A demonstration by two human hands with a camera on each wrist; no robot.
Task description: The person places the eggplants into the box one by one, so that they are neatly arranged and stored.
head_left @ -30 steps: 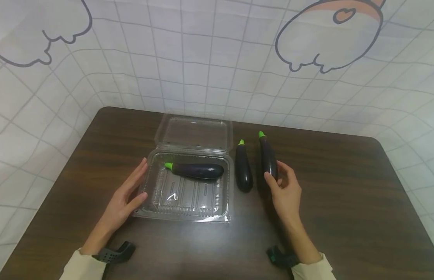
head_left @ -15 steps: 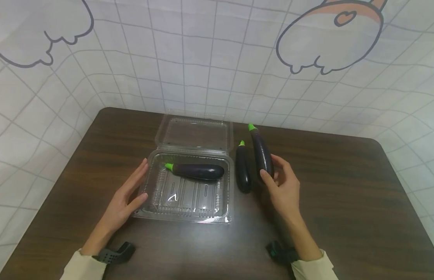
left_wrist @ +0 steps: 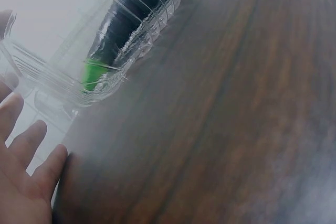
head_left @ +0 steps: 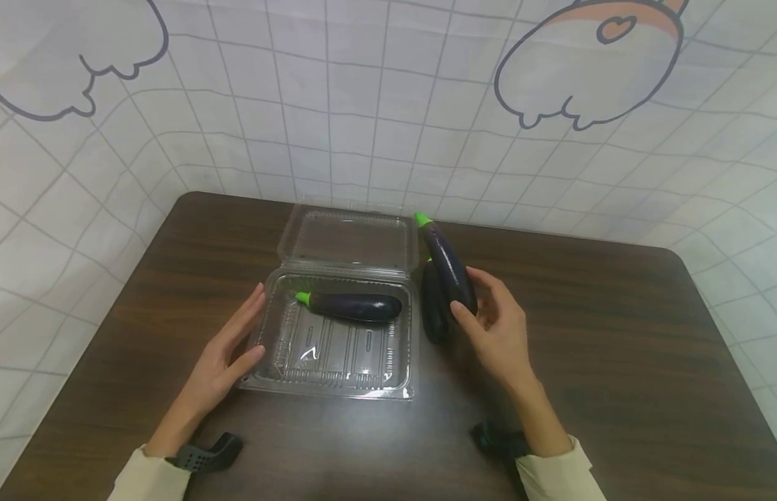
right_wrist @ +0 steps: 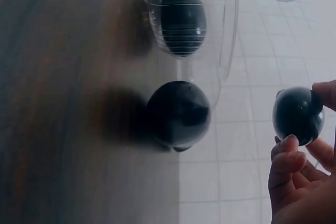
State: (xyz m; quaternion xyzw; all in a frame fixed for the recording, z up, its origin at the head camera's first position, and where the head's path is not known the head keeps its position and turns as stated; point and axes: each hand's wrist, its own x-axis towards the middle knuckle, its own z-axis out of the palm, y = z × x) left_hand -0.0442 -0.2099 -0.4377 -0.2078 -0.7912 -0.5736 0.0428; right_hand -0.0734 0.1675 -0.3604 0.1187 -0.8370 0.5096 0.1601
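Observation:
My right hand (head_left: 503, 334) grips a dark purple eggplant (head_left: 448, 264) by its thick end, its green stem tip pointing away and to the left. In the right wrist view the held eggplant (right_wrist: 298, 116) is raised off the table. Below it a second eggplant (head_left: 434, 306) lies on the table, partly hidden in the head view. A third eggplant (head_left: 354, 307) rests crosswise inside the clear plastic clamshell container (head_left: 332, 387), whose lid is folded back. My left hand (head_left: 216, 362) has its fingers extended along the container's left side.
The container's open lid (head_left: 349, 240) lies flat toward the table's far edge. A white grid-patterned cloth (head_left: 363, 104) hangs behind the dark wooden table (head_left: 614, 362) and at both sides. Dark wrist straps (head_left: 207, 454) sit at each wrist.
My right hand has lifted its eggplant and carried it left, over the one on the table, its stem tilting further left. The left hand and the container have stayed in place.

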